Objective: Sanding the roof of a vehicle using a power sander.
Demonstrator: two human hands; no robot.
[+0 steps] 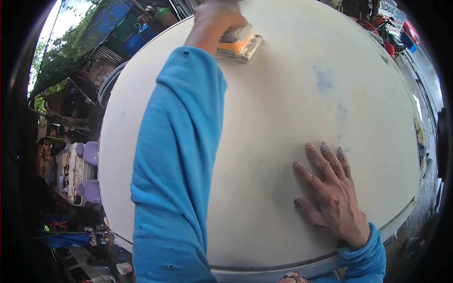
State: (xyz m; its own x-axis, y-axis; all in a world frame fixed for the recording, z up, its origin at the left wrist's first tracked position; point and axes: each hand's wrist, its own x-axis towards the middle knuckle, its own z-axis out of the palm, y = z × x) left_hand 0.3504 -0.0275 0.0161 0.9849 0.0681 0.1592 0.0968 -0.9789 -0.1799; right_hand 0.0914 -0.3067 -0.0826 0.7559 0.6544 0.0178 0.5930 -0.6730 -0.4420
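Note:
A broad off-white panel [269, 141] with a rounded edge, like a vehicle's roof, fills the middle of the view. Near its far edge my left hand [219, 16] grips an orange and grey power sander [238, 45], whose flat square pad rests on the panel. That hand is slightly blurred and partly hidden by the sander and the upper rim. At the near right my right hand [332, 198] lies palm down on the panel, fingers spread, with dust on the fingertips. Bluish patches [324, 79] show through the pale coat beyond it. Both arms wear blue sleeves.
Left of the panel stand purple seats [90, 153] beside a white cluttered vehicle or bench [73, 174]. Grey coiled hose [108, 85] and a green tank [165, 16] are farther up. A red motorcycle [384, 40] and a signboard [391, 16] are at the far right.

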